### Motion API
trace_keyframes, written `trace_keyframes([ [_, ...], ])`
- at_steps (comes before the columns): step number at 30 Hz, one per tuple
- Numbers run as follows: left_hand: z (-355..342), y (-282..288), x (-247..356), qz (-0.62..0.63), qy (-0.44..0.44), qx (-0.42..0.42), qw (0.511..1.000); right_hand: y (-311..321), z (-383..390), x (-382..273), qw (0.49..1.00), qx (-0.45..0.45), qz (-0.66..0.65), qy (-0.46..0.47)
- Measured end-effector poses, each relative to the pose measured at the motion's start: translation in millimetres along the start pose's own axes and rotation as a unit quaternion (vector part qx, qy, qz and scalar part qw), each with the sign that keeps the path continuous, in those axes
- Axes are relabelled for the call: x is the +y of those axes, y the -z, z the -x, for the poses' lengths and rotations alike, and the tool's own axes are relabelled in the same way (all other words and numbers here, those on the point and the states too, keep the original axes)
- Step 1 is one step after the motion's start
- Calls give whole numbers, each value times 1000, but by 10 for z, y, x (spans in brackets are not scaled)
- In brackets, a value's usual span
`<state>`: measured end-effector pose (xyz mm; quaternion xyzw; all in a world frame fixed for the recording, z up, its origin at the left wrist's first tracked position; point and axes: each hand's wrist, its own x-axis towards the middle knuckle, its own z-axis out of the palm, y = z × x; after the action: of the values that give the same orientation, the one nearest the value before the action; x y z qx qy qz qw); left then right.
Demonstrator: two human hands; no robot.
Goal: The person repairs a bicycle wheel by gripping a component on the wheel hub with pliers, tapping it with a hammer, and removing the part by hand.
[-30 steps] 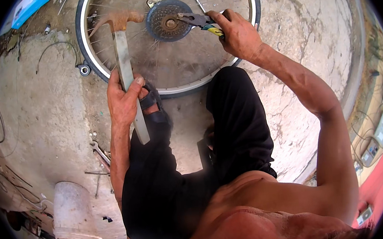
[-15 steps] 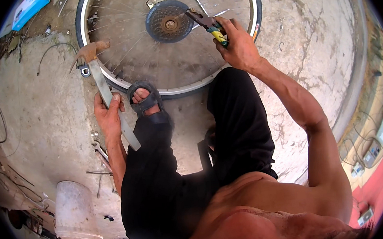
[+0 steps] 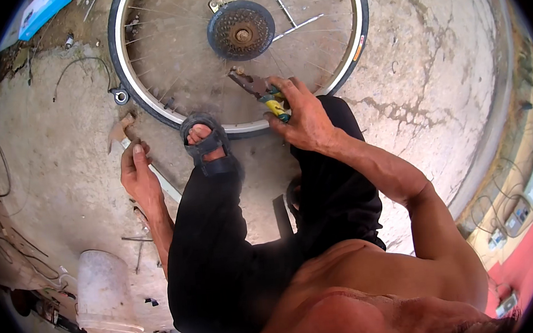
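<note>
My right hand [image 3: 313,119] is wrapped round pliers [image 3: 260,92] with rusty jaws and yellow-green handles. Their jaws hang over the near spokes, below the rusty sprocket cluster [image 3: 241,34]; whether they grip anything is unclear. The bicycle wheel [image 3: 238,128] lies flat in front of me, its black tyre around a pale rim. At the left, a claw hammer [image 3: 171,189] with a rusty head and pale handle lies on the floor. My left hand [image 3: 139,176] is just over its handle, fingers loosely curled and apart, seemingly not gripping it.
My sandalled foot [image 3: 205,143] touches the wheel's near edge. Thin metal rods [image 3: 282,5] lie within the wheel's outline. A whitish bucket [image 3: 104,292] and small tools [image 3: 138,245] are at the left. Cables [image 3: 0,206] run along the far left, and a blue box [image 3: 42,15] sits at the upper left.
The hammer has gone from my left hand's grip down to the floor. My right hand has drawn the pliers from the sprocket's right edge toward me and left.
</note>
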<state>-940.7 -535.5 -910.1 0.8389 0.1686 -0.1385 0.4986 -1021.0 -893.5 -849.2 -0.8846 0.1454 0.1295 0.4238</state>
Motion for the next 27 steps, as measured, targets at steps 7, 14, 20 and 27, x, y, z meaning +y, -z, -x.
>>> trace_keyframes([
  [7,-110,-944,832,386,193,-294,853,-536,129,-210,998,-6,-43,37],
  [14,-562,-1044,1090,468,56,-232,851,-167,67,131,998,-12,-67,-3],
  [20,-622,-1157,971,68,114,-265,955,499,-534,611,979,180,-94,37],
  [27,-602,-1251,1188,146,55,-314,936,554,-1225,1378,948,273,134,88],
])
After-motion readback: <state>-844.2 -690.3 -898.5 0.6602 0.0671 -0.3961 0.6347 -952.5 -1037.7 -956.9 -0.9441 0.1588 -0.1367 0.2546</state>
